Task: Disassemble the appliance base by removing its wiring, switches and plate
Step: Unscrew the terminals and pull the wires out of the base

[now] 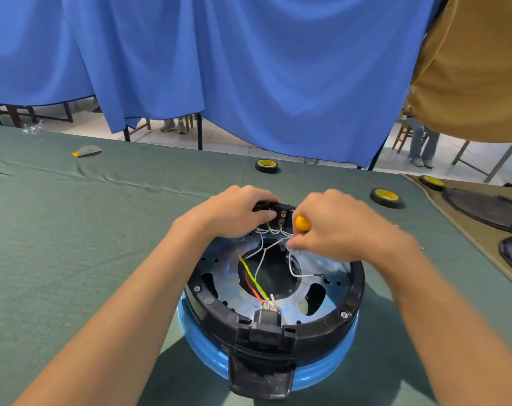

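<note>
Tape rolls (267,166) lie beyond base (331,320); left fingers (257,197) grip switch block (282,208), right fingers (307,243) clutch orange handle (302,223).

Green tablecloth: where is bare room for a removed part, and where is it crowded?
Widest bare stretch: left of the appliance base, up to the wrapper. A narrower strip lies past the base, between the far tape roll and the right tape roll. Crowded: the base's far rim, where left hand and right hand work, and the black lids at right.
</note>
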A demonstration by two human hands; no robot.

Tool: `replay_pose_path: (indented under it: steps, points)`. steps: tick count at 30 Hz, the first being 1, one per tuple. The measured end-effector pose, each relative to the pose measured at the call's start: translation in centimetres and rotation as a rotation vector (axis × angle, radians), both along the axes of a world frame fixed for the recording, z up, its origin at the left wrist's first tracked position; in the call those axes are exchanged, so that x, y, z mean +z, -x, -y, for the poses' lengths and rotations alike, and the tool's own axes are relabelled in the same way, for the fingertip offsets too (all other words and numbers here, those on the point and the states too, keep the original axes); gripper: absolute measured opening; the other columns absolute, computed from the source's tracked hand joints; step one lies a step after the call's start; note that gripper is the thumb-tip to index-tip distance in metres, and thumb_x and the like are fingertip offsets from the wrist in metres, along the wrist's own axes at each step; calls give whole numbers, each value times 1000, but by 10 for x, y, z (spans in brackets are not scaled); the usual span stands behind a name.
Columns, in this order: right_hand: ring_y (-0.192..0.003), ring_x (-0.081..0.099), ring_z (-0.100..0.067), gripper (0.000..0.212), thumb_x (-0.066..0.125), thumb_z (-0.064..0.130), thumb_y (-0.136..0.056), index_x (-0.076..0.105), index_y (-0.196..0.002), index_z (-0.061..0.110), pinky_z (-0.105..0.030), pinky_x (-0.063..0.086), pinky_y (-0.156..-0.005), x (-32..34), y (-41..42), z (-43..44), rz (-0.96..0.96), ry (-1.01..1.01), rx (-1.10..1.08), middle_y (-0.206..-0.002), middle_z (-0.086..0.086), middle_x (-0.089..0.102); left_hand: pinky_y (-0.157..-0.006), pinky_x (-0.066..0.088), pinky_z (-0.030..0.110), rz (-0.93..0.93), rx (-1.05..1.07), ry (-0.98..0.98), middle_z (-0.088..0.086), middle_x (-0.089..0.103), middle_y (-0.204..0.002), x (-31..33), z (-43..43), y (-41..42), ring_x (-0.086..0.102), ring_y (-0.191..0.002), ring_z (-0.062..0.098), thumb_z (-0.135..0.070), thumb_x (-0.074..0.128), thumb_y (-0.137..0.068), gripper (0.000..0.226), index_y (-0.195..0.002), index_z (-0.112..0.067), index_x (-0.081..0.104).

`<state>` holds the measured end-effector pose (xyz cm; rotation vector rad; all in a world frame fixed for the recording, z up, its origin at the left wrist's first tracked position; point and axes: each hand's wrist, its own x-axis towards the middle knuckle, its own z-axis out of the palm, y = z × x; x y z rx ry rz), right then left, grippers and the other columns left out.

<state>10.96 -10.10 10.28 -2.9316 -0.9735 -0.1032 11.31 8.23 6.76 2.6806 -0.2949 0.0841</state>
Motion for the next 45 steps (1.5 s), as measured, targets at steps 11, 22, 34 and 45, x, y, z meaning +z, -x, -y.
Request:
replay_pose_path:
  steps: [11, 22, 34, 45]
  points:
    - [-60, 40, -19, 34, 62, 32, -84, 34, -66, 23, -31, 28, -50, -28, 2, -13, 36, 97, -79, -70, 0, 43, -95, 46, 46, 7, 8, 35, -7, 64, -119, -3, -5, 0, 57, -108, 18, -36, 49, -99, 33, -131, -34, 55]
    - [-52, 34, -19, 39, 70, 27, -76, 36, -60, 17, -28, 23, -47, -4, 14, -7, 59, -23, -80, -61, -2, 39, -98, 43, 47, -10, 52, 76, -6, 64, -118, -5, -4, -1, 56, -111, 19, -35, 33, -104, 36, -131, -32, 56]
    - [-55, 35, -20, 30, 70, 16, -75, 48, -59, 2, -33, 32, -53, 34, -11, 72, -42, -89, -211, -59, -7, 41, -100, 42, 44, 17, 64, 130, -12, 64, -114, -5, -5, 1, 55, -111, 14, -48, 37, -100, 37, -122, -30, 59]
    - [-77, 59, -25, 33, 67, 37, -86, 67, -78, 5, -47, 52, -74, -24, -36, 155, -73, 63, -250, -77, -11, 67, -98, 43, 46, -1, 62, 11, -14, 61, -120, -7, -4, 2, 55, -112, 14, -60, 40, -92, 45, -130, -40, 52]
